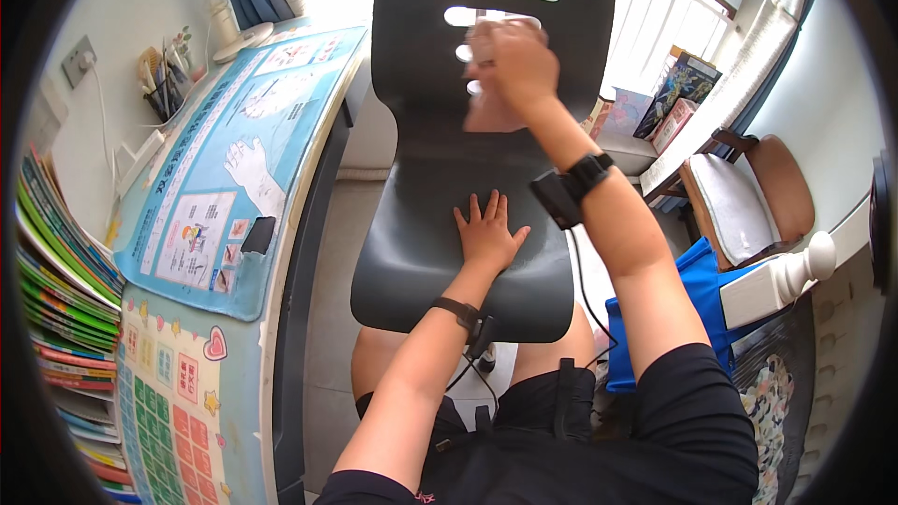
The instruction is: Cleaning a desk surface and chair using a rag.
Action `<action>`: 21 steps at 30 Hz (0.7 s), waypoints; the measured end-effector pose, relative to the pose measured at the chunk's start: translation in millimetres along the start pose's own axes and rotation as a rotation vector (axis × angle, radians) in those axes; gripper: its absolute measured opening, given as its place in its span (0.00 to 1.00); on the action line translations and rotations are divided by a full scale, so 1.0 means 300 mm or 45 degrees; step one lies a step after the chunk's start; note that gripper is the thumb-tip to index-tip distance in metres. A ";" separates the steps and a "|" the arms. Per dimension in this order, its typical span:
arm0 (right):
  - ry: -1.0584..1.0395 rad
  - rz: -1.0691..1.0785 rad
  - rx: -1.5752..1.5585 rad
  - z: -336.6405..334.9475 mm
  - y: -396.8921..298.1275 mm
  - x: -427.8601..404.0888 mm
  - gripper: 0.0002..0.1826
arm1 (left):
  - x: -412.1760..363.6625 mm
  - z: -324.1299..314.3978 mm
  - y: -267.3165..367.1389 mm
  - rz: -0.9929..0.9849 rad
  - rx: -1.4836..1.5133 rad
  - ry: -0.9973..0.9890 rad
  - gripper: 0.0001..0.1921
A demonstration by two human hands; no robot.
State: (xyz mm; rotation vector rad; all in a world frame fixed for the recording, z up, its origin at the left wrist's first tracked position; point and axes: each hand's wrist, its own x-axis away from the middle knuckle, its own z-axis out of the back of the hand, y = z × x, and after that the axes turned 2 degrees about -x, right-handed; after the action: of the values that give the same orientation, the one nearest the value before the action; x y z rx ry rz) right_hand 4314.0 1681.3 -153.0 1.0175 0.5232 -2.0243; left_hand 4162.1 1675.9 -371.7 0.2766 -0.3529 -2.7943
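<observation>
A dark grey chair with a slotted backrest stands right in front of me. On its seat my left hand lies flat, fingers spread, holding nothing. Up at the backrest, my right hand grips a pinkish cloth and presses it over the lower slots. The hand and cloth are somewhat blurred, and part of the cloth is hidden behind the fingers. Each wrist wears a black strap with a small device and a cable.
At left is a desk with a blue printed mat, a pen holder and a stack of books. At right are a wooden chair with a pale cushion, a blue bag and a white post. Boxes stand by the window.
</observation>
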 end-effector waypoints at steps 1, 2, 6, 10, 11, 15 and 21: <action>-0.019 -0.026 -0.072 0.049 0.024 0.014 0.21 | 0.004 -0.001 0.002 0.002 0.002 0.002 0.42; -0.018 -0.022 -0.076 0.021 0.037 0.026 0.21 | 0.013 0.000 0.000 -0.015 -0.027 0.002 0.42; 0.146 -0.128 0.040 -0.065 0.039 0.010 0.16 | -0.004 -0.009 0.010 -0.077 -0.047 0.019 0.41; 0.000 -0.188 0.028 -0.099 -0.096 -0.070 0.12 | -0.003 0.037 0.032 -0.081 -0.065 0.001 0.40; 0.001 -0.167 -0.027 -0.112 -0.109 -0.084 0.13 | -0.003 0.065 0.051 -0.075 -0.045 -0.103 0.39; 0.132 -0.165 -0.216 -0.130 -0.123 -0.061 0.15 | 0.000 0.062 0.039 -0.041 0.025 -0.163 0.38; 0.278 -0.039 -0.415 -0.090 -0.119 -0.009 0.22 | 0.012 0.049 0.028 -0.004 -0.013 -0.168 0.41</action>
State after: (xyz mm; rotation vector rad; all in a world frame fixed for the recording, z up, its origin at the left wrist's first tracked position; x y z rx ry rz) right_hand 4299.4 1721.5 -166.5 1.0356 0.9553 -1.7868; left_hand 4157.6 1670.1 -356.1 0.0911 -0.3688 -2.8241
